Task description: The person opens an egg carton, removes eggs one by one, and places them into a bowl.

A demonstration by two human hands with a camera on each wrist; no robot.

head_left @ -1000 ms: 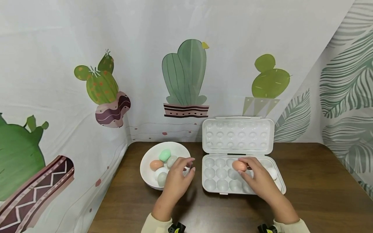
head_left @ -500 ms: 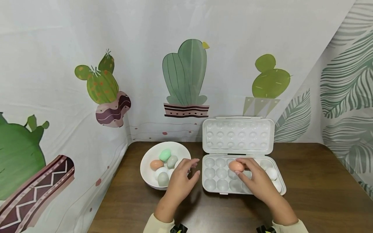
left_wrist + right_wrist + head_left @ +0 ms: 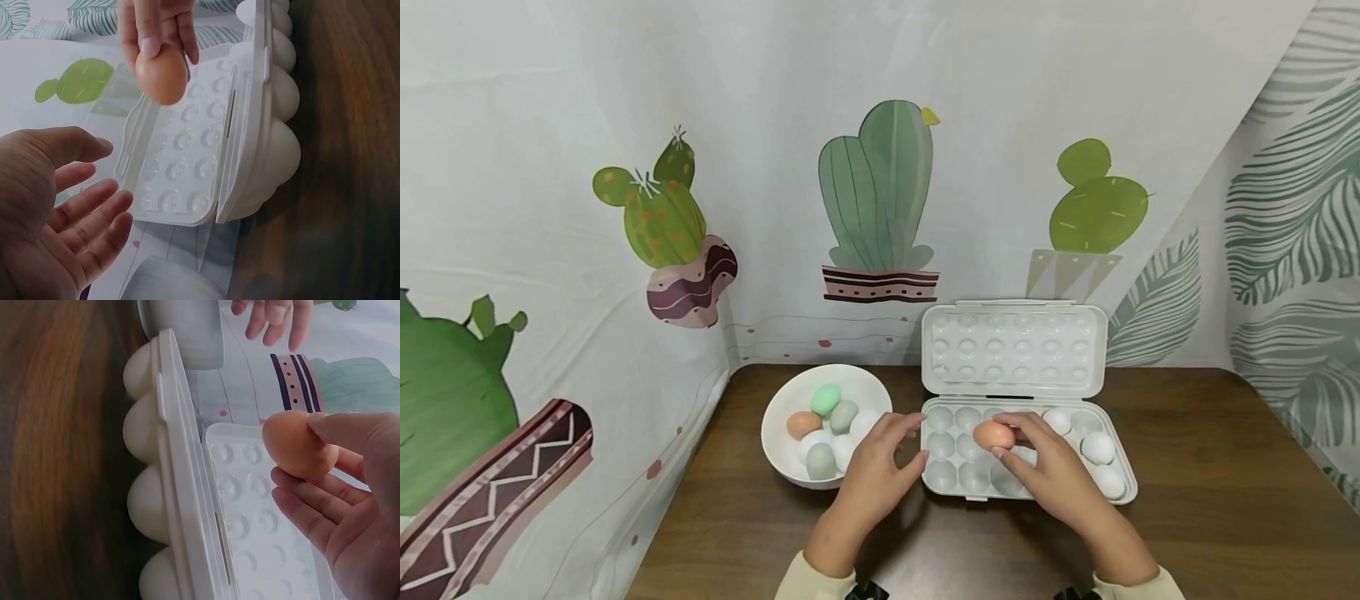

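Between thumb and fingers, my right hand point(image 3: 1051, 460) pinches an orange-brown egg point(image 3: 992, 435) above the white egg carton point(image 3: 931, 495). The right wrist view shows the same egg point(image 3: 301, 445) held up off the carton. My left hand point(image 3: 880, 462), fingers loosely spread and holding nothing, hovers between the white bowl point(image 3: 775, 454) and the carton's left edge. White eggs sit in the carton's right part, among them one egg point(image 3: 1097, 448) and another point(image 3: 1108, 482). In the bowl lie several eggs: a mint green one point(image 3: 825, 400), an orange one point(image 3: 803, 425), grey-green ones and white ones.
The carton's lid point(image 3: 1013, 350) stands raised behind its base, close to the printed cactus cloth point(image 3: 1000, 167). Carton and bowl stand side by side on the dark wooden table point(image 3: 1210, 467).
My right hand has carried the orange-brown egg left over the carton, uncovering more white eggs on the right. My left hand has moved right, away from the bowl and towards the egg.
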